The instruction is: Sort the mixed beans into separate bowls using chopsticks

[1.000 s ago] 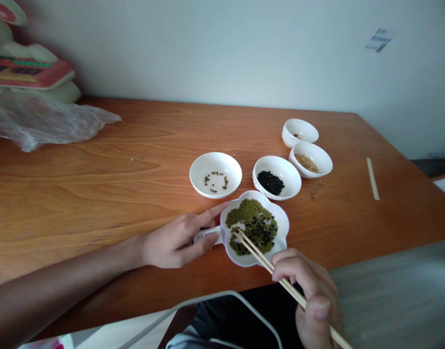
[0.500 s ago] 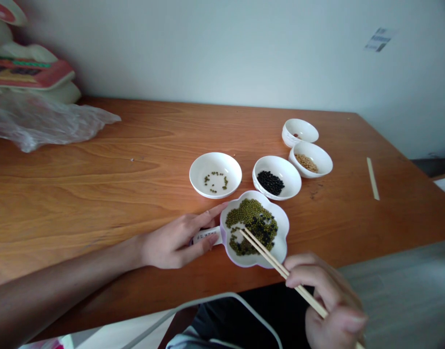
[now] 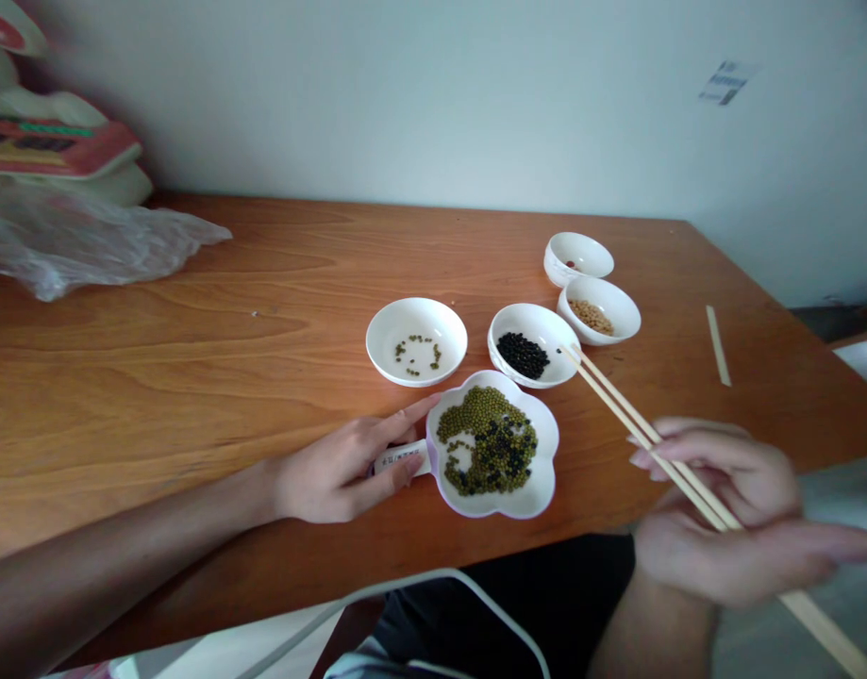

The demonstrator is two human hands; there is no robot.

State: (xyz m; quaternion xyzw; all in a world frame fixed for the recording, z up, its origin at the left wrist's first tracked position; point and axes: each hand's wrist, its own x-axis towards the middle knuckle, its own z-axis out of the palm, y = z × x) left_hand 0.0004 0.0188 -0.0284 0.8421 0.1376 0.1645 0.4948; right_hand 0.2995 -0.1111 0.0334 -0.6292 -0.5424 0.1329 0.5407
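Observation:
My left hand (image 3: pixel 355 467) is closed on the short handle of a flower-shaped dish (image 3: pixel 544 481), white with a lilac rim. In the dish lie green mung beans (image 3: pixel 479 410) mixed with black beans (image 3: pixel 502 451). My right hand (image 3: pixel 723 509) holds a pair of wooden chopsticks (image 3: pixel 645 434). Their tips are at the right side of a white bowl of black beans (image 3: pixel 523 356), with a single black bean (image 3: pixel 558 350) by the tips; whether they still touch it I cannot tell. Left of that bowl, a wider white bowl (image 3: pixel 451 325) contains a few mung beans.
Behind to the right are a white bowl of tan beans (image 3: pixel 591 317) and another white bowl (image 3: pixel 581 247) with something reddish inside. A pale strip (image 3: pixel 718 344) lies at the right. Crumpled plastic (image 3: pixel 100 240) and a figurine (image 3: pixel 65 141) occupy the left back; a cable (image 3: pixel 440 573) crosses below.
My right hand has moved right, taking the chopstick tips from the flower-shaped dish up to the black-bean bowl. A bean now shows at the tips. My left hand stays on the handle.

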